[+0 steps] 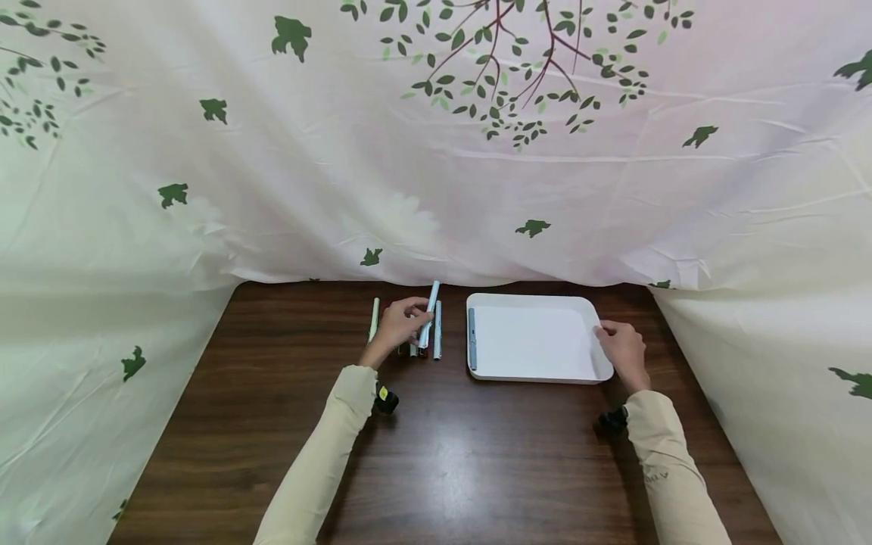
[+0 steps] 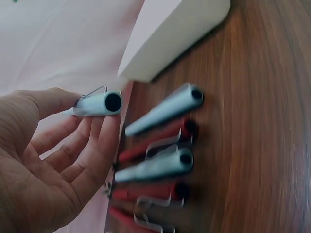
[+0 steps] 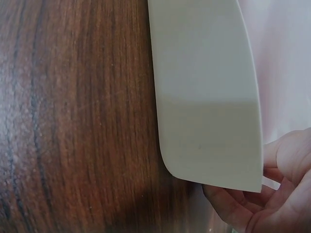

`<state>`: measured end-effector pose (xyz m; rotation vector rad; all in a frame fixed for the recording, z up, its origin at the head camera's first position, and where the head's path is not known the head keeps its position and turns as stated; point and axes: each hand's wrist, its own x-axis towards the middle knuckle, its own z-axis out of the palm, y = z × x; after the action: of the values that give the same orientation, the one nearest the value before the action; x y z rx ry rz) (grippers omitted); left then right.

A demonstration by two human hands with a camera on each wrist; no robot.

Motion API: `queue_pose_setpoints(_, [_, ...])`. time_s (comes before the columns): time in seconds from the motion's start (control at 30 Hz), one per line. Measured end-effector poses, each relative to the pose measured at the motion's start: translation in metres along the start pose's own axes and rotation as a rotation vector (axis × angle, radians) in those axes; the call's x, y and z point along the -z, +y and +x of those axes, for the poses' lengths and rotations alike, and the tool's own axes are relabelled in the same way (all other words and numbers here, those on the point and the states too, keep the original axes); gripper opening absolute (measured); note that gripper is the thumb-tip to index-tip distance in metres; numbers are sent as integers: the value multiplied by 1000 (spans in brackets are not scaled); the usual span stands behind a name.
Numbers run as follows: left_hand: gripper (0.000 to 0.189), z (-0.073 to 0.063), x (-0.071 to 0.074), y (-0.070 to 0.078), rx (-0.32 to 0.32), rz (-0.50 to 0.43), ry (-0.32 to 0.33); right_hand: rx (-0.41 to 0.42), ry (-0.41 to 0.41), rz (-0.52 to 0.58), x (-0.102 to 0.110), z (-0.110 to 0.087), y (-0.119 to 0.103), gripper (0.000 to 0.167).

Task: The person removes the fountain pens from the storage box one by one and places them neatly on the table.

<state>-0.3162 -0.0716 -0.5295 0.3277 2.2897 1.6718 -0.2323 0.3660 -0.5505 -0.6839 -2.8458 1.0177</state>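
Note:
My left hand (image 1: 400, 327) pinches a light blue pen (image 1: 430, 314) between thumb and fingers, raised above the table. In the left wrist view the dark round end and metal clip of this light blue pen (image 2: 99, 103) show. Below it lie another light blue pen (image 2: 167, 109), a red pen (image 2: 163, 141) and several more, blurred. At the right, my right hand (image 1: 623, 352) grips the short side of a white tray (image 1: 538, 378), thumb at the rim and fingers outside the wall. A blue-grey pen (image 1: 472, 341) lies inside along the tray's left wall.
A pale green pen (image 1: 374, 319) lies left of the left hand, which partly hides the row of pens. The dark wooden table (image 1: 443, 469) reaches back to a white curtain (image 1: 327, 189) printed with leaves.

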Motion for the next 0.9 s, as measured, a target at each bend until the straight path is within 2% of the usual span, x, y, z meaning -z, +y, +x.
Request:
queue_pose_setpoints(0.17, [39,-6,20,-12,27,53,93,-4,-10,8,1,-2,1,44])
queue_pose_setpoints(0.53, [40,-28,72,-35,132,212,299,4,-10,11,2,-1,1,45])
queue_pose_setpoints(0.7, [41,-31,87,-45,194,264,328,-5,-15,7,4,-2,-2,45])
queue_pose_setpoints(0.9, [42,-30,92,-49,247,361,319,-10,-27,7,4,-4,-3,45])
